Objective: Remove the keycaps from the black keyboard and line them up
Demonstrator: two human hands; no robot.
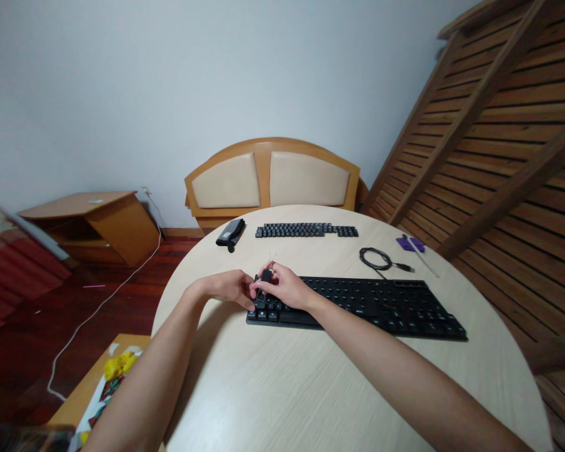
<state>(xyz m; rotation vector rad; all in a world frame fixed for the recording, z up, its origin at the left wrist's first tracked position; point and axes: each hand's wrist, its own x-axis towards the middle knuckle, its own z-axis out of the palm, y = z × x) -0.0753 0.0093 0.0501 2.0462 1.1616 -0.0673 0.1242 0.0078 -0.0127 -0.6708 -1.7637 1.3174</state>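
A black keyboard point(358, 304) lies on the round table, many of its key positions without caps and a few keycaps point(267, 316) on its front left corner. Over its left end, my right hand point(287, 285) is closed around a small black keycap puller point(266, 275) with thin wire loops; one loop reaches down to the keys. My left hand point(230, 287) grips the keyboard's left edge with curled fingers, thumb low by the corner keys. Its fingertips come close to the puller, and part of the grip is hidden.
Loose black keycaps point(292, 230) stand in rows at the back of the table point(282, 389). A dark folded pouch point(230, 233) lies left of them. On the right are a coiled USB cable point(375, 257), a purple cloth point(409, 243) and a thin white stick point(424, 257).
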